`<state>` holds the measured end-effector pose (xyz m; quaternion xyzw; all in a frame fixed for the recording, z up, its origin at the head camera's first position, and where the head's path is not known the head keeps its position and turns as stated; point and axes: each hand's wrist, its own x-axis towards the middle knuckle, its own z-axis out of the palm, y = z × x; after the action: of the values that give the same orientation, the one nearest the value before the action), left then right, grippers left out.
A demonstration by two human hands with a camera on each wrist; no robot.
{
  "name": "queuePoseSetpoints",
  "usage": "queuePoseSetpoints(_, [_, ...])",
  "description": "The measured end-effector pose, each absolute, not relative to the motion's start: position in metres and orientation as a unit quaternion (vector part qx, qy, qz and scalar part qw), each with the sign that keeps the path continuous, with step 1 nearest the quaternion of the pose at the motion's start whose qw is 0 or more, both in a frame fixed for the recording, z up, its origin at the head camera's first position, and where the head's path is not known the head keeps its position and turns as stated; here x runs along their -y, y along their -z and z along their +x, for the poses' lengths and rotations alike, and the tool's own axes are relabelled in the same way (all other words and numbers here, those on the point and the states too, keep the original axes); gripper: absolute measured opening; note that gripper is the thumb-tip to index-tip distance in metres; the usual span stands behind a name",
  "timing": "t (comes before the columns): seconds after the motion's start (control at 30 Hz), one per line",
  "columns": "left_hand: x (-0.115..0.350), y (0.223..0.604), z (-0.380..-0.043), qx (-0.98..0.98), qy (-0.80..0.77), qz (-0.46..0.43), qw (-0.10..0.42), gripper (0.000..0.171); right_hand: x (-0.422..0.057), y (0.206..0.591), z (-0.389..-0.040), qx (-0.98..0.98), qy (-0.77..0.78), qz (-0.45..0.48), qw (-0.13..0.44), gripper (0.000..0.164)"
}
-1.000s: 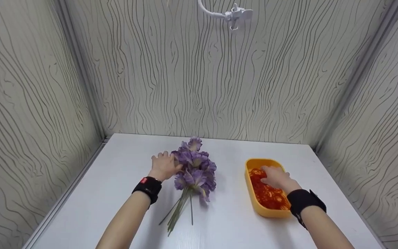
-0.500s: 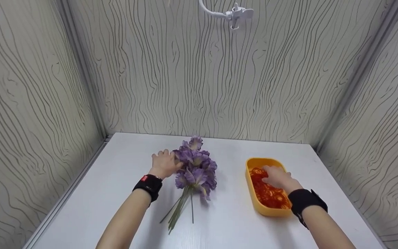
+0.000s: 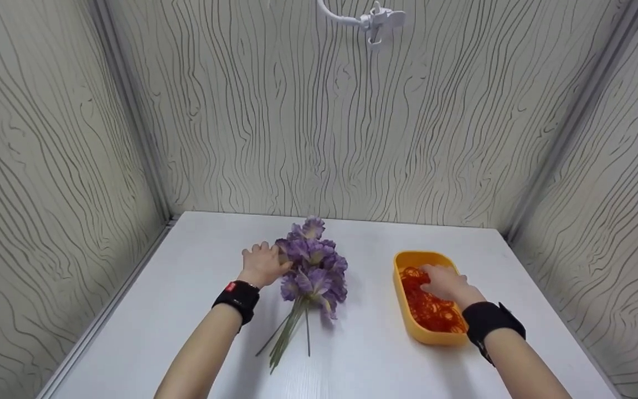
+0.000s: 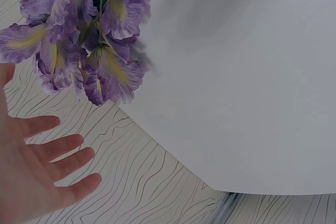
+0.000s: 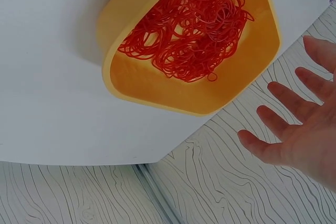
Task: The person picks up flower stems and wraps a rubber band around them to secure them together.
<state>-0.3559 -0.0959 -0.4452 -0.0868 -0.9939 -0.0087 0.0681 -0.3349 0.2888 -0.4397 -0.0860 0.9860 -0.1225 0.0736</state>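
Note:
A bunch of purple irises [image 3: 314, 277] with thin green stems [image 3: 286, 338] lies on the white table. My left hand [image 3: 263, 265] is at the left side of the blooms, palm toward them. In the left wrist view, the fingers of that hand [image 4: 37, 166] are spread and hold nothing, near the petals [image 4: 118, 72]. To the right stands a yellow plastic tub [image 3: 435, 337] with many thin red rubber bands [image 3: 427, 307] in it. My right hand [image 3: 445, 284] hovers over the tub. The right wrist view shows this hand [image 5: 304, 119] with its fingers apart and nothing in them.
The white table [image 3: 202, 332] ends at a back wall [image 3: 319, 138] with a wood-grain pattern. Similar walls rise at left and right. A white clip on a bent arm [image 3: 377, 23] hangs high in front of the back wall.

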Motion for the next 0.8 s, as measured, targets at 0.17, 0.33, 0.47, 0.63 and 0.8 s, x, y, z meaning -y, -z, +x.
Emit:
queuePoseSetpoints(0.17, [0.095, 0.448, -0.355, 0.994, 0.014, -0.09, 0.066, 0.06, -0.29, 0.439, -0.334, -0.985, 0.13, -0.081, 0.075, 0.047])
queuePoseSetpoints(0.33, [0.094, 0.451, -0.355, 0.994, 0.014, -0.087, 0.063, 0.061, -0.291, 0.44, -0.335, -0.985, 0.135, -0.079, 0.073, 0.049])
queuePoseSetpoints(0.47, [0.094, 0.456, -0.353, 0.995, 0.02, -0.085, 0.057, 0.062, -0.293, 0.442, -0.335, -0.985, 0.134, -0.078, 0.072, 0.048])
queuePoseSetpoints(0.63, [0.093, 0.464, -0.351, 0.995, 0.026, -0.087, 0.047, 0.062, -0.295, 0.443, -0.333, -0.986, 0.133, -0.07, 0.073, 0.048])
queuePoseSetpoints(0.8, [0.09, 0.474, -0.349, 0.996, 0.019, -0.086, 0.035, 0.062, -0.296, 0.443, -0.331, -0.985, 0.139, -0.068, 0.075, 0.048])
